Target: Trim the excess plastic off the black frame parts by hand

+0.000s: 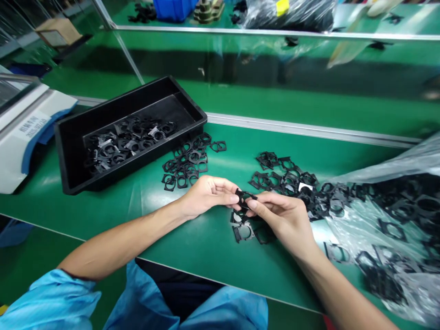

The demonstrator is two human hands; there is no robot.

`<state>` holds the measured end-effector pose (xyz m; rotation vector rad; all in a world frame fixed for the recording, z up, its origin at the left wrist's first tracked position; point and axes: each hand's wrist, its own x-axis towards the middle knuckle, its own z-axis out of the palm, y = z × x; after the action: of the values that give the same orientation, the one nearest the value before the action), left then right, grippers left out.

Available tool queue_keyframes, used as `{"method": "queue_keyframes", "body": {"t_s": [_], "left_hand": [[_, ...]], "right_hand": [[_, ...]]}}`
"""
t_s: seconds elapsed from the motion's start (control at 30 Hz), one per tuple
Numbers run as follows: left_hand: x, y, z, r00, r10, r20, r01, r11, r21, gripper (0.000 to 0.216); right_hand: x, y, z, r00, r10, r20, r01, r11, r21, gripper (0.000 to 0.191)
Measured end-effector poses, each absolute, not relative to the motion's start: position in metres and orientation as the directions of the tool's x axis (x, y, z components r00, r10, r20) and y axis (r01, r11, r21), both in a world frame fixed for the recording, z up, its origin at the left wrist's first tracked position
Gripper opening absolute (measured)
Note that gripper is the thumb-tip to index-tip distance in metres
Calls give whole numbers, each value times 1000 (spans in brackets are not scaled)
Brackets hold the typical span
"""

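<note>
Both my hands hold one black ring-shaped plastic part (pixel 246 198) between them above the green table. My left hand (pixel 209 196) pinches its left side with thumb and fingers. On its right side, the thumb and fingertips of my right hand (pixel 283 211) close on it. Several like parts (pixel 244 230) lie on the table just below my fingers, some hidden by my right hand. Another group of loose ring-shaped parts (pixel 187 160) spreads beyond my left hand. A larger heap of them (pixel 292 178) sits past my right hand.
A black tray (pixel 202 114) holding many such parts stands at the left back. On the right, a clear plastic bag (pixel 364 220) spills more parts. A white machine (pixel 30 133) is at far left. A metal rail (pixel 275 128) runs along the table's back, below a shelf with a blue bin (pixel 173 9).
</note>
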<state>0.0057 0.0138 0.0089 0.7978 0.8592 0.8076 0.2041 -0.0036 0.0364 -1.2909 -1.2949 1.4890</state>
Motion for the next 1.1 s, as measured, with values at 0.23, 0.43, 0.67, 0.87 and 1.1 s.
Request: {"method": "queue_keyframes", "body": {"t_s": [0.23,0.43,0.67,0.87,1.1], "left_hand": [[3,16,9,449,833,-323,-221,454,863,36],[0,18,8,525,795,-304,-163,445,881,37],[2,16,11,547,796,-259,-228,439,869,40],[2,15,11,510,815,-275,-216,431,876,37],[5,15,7,468,835,-289,-253,440,861,39]], "right_hand": [[205,-3,38,-189,969,-157,126,-135,-983,39],[206,-1,41,-235,965,-116,179,-74,-981,40],[208,3,37,-300,949,-95,171,-44,-984,41],[207,2,34,-268,947,-176,65,-165,-984,38],[205,1,31,-209,950,-232,-65,-250,-966,30]]}}
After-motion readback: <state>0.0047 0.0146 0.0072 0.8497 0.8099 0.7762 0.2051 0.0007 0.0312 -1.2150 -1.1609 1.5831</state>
